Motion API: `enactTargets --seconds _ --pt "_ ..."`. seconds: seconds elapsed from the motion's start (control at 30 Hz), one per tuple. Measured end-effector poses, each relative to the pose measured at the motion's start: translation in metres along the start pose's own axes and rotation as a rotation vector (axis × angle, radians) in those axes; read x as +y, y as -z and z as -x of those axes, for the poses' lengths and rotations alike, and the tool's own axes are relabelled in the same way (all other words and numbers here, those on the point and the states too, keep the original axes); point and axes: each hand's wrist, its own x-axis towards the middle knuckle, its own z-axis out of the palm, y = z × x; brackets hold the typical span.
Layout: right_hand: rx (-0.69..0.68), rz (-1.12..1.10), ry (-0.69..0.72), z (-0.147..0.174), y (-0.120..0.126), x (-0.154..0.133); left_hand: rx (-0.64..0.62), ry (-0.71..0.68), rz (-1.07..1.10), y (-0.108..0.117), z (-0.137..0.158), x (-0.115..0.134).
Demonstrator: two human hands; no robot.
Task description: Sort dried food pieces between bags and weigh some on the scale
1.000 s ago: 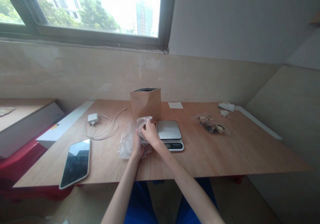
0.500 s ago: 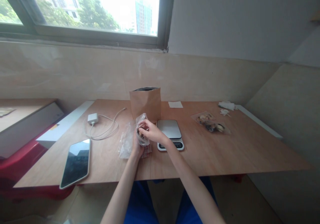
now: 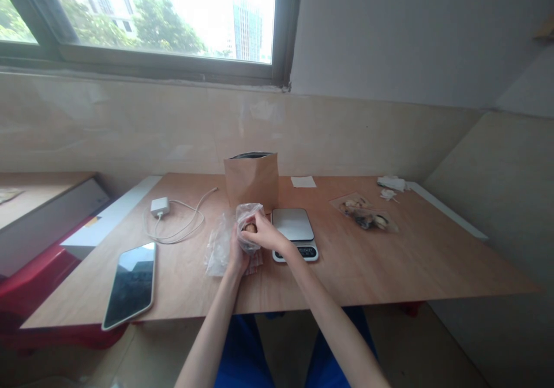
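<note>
My left hand (image 3: pixel 236 255) is wrapped round the lower part of a clear plastic bag (image 3: pixel 247 210), keeping it upright with its mouth open. At that mouth my right hand (image 3: pixel 267 233) is closed, thumb and fingers round a small brown piece (image 3: pixel 249 228) that looks like dried food. Most of the bag's contents are hidden by my fingers. Several more clear zip bags (image 3: pixel 217 252) lie flat under and left of my left hand. Close behind stands an open brown paper pouch (image 3: pixel 251 179). A white kitchen scale (image 3: pixel 292 225) with a steel plate sits just right of my hands.
To the right lie filled clear bags (image 3: pixel 367 217) of dark and pale pieces. Crumpled white material (image 3: pixel 392 185) is at the back right, a white paper (image 3: pixel 303 182) near the wall. On the left are a charger (image 3: pixel 160 206) with its cable and a tablet (image 3: pixel 130 287) at the front edge.
The bag's mouth has spread wider and dropped slightly. My right hand has shifted a little, and the brown piece now shows between its fingers. My left hand keeps its hold.
</note>
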Motion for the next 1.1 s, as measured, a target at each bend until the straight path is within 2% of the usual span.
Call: enactTargets --seconds 0.3,0.43,0.6,0.73,0.9,1.0,1.1 --pt "-0.184 0.231 -0.013 -0.003 0.004 -0.006 0.023 0.002 0.033 -0.002 0.007 0.003" --pt "-0.205 0.295 -0.014 -0.006 0.005 -0.005 0.013 -0.027 0.012 0.001 0.006 0.001" --pt "-0.158 0.26 0.129 -0.006 0.009 -0.008 -0.011 -0.033 0.0 0.001 0.007 0.001" --pt "-0.19 0.244 0.114 -0.001 0.007 -0.01 -0.043 -0.012 -0.005 0.0 0.008 0.003" --pt "-0.111 0.26 0.103 0.008 0.003 -0.01 -0.006 0.02 0.011 0.002 0.005 0.002" --pt "-0.173 0.2 0.157 0.014 0.005 -0.012 -0.008 0.022 0.023 0.007 0.001 0.0" --pt "-0.175 0.135 0.191 0.018 0.007 -0.013 -0.028 0.052 0.008 0.014 -0.003 -0.002"
